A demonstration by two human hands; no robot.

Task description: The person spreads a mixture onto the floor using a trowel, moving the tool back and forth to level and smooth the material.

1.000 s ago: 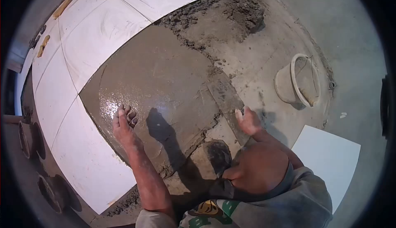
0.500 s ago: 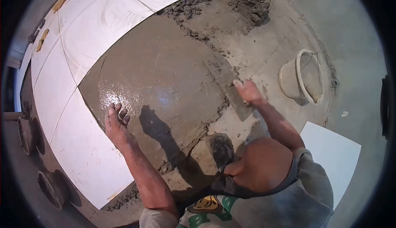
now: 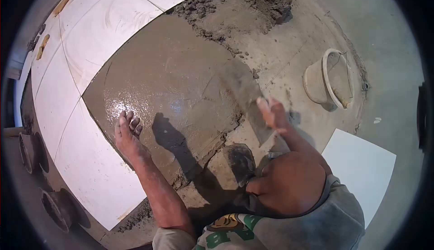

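Observation:
Wet grey mortar (image 3: 153,64) lies spread over the floor, shiny near its left corner. My left hand (image 3: 129,137) is raised over the mortar's left edge, fingers apart and slightly curled, holding nothing. Fingers closed, my right hand (image 3: 273,113) grips a long flat trowel (image 3: 244,87) at the right edge of the mortar. The trowel's far end is blurred and lies on the mortar; its near end reaches over bare floor. White tiles (image 3: 104,168) border the mortar on the left and at the top.
A bucket (image 3: 315,82) lies tipped at the right. A loose white tile (image 3: 361,166) is at the lower right. Crumbly mortar (image 3: 271,6) is heaped at the top. Two dark buckets, one of them lower (image 3: 56,209), stand at the left. A knee (image 3: 239,159) is near the bottom.
The trowel and my right hand have shifted slightly, with the trowel's near end lower and further left. My left hand has barely moved. The camera view has shifted a little.

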